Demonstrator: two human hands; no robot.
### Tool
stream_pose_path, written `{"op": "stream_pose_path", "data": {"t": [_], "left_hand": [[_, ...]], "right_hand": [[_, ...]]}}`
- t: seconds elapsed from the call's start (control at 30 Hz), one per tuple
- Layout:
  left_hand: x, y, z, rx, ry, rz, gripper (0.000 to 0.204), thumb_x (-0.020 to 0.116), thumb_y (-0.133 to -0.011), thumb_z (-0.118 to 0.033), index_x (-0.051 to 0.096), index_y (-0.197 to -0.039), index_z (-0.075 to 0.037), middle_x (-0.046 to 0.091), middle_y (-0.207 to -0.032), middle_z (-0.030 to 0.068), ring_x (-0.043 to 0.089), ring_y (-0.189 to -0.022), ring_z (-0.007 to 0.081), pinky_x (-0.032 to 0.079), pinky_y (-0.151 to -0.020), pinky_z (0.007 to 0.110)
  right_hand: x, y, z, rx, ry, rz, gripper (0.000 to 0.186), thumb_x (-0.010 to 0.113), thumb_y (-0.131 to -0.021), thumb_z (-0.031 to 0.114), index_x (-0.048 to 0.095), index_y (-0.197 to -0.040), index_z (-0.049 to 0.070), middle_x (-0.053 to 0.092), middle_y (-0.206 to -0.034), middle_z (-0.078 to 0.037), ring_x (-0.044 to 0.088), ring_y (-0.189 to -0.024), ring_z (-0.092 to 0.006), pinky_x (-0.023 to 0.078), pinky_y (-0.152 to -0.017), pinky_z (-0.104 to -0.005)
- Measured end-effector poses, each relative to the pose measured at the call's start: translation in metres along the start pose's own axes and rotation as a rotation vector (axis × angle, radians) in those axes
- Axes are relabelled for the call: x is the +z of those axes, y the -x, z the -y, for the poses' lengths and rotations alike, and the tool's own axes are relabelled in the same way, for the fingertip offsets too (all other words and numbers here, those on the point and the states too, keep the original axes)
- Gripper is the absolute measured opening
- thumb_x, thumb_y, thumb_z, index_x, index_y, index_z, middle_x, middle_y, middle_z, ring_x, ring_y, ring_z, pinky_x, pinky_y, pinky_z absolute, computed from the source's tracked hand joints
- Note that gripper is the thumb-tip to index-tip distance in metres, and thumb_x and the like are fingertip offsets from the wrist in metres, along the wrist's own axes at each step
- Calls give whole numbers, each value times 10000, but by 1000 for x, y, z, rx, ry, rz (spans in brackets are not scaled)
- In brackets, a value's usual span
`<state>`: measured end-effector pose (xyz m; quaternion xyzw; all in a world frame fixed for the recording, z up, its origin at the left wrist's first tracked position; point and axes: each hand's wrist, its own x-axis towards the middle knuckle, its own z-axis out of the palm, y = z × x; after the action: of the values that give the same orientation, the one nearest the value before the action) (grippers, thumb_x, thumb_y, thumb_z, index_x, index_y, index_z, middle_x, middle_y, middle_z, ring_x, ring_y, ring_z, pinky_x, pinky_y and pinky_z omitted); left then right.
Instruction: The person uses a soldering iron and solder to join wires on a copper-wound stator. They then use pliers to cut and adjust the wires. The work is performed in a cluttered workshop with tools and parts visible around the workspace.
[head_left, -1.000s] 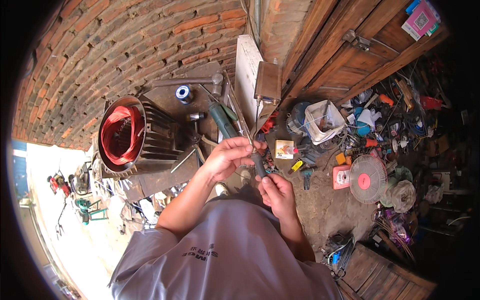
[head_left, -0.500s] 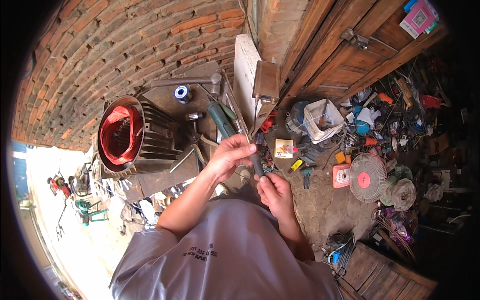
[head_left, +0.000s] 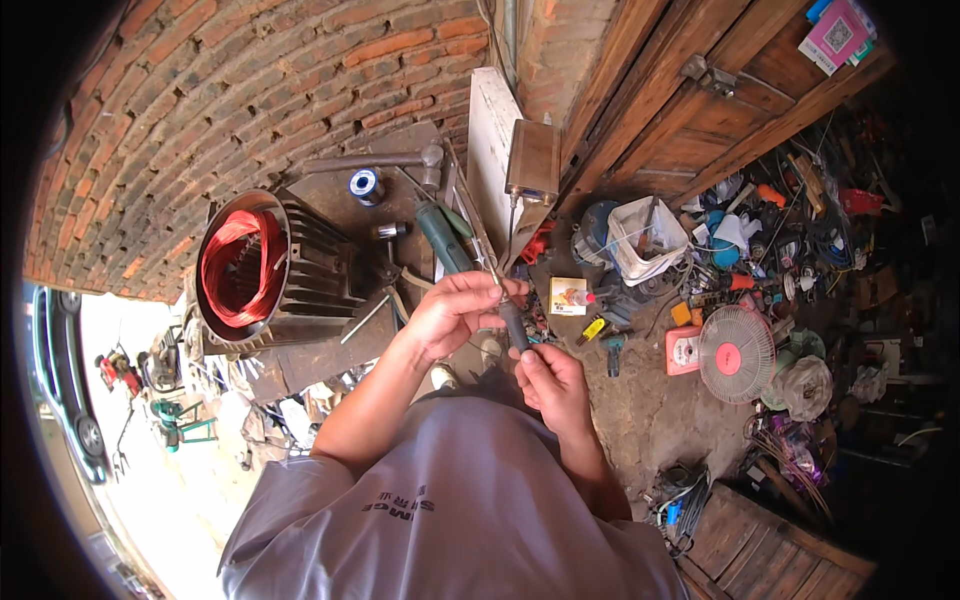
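Observation:
A slim tool with a dark grey handle [head_left: 514, 326] and a thin metal shaft slants up in front of my chest; its exact kind I cannot make out. My right hand [head_left: 554, 388] is closed around the lower end of the handle. Near the shaft, my left hand [head_left: 452, 318] pinches with thumb and fingertips, its other fingers partly curled. Just beyond the left hand, a green power tool [head_left: 441, 238] lies on the workbench. Left of it stands a finned metal motor housing [head_left: 322, 280] with a coil of red wire [head_left: 240, 290] inside its open end.
A blue-and-white spool [head_left: 366, 187] and a hammer [head_left: 430, 165] lie on the dark bench top [head_left: 400, 142]. On the floor to the right are a white bucket [head_left: 650, 262], a fan [head_left: 735, 358] and many loose tools. A wooden door [head_left: 740, 110] stands beyond.
The fingers of my left hand have shifted slightly along the tool and opened a little. My right hand keeps its hold. A dark car has come into view at the far left.

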<state>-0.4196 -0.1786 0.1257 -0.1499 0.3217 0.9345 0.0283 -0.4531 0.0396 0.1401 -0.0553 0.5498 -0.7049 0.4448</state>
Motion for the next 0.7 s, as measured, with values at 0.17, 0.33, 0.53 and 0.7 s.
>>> {"op": "stream_pose_path", "data": {"t": [0.17,0.33,0.53,0.7], "left_hand": [[-26,-7,18,32,-27,-40,175,703,-990,-180,699,-1055,-18,726,-1138,125,720,-1074,249,585,-967,417],[8,1,-3,24,-16,-51,125,714,-987,-168,671,-956,-54,723,-1086,107,727,-1047,237,616,-895,382],[-6,-6,7,109,0,-87,115,731,-980,-147,670,-984,-49,737,-1055,81,732,-973,188,626,-808,327],[-2,-4,7,124,30,-72,141,726,-984,-164,681,-1051,-48,738,-1061,79,727,-970,178,623,-814,318]], "right_hand": [[7,0,1,-40,57,-10,215,571,-1079,175,664,-1144,-8,575,-743,30,417,-530,3,314,-459,-182],[3,1,2,-26,53,-11,210,571,-1078,174,665,-1135,-4,577,-742,31,427,-538,-1,322,-465,-186],[5,0,-1,-35,91,-19,209,571,-1079,176,667,-1134,-2,576,-743,33,432,-542,-3,329,-469,-185],[3,1,1,-35,69,-21,212,573,-1078,178,668,-1140,0,578,-748,33,432,-543,-3,330,-469,-184]]}}
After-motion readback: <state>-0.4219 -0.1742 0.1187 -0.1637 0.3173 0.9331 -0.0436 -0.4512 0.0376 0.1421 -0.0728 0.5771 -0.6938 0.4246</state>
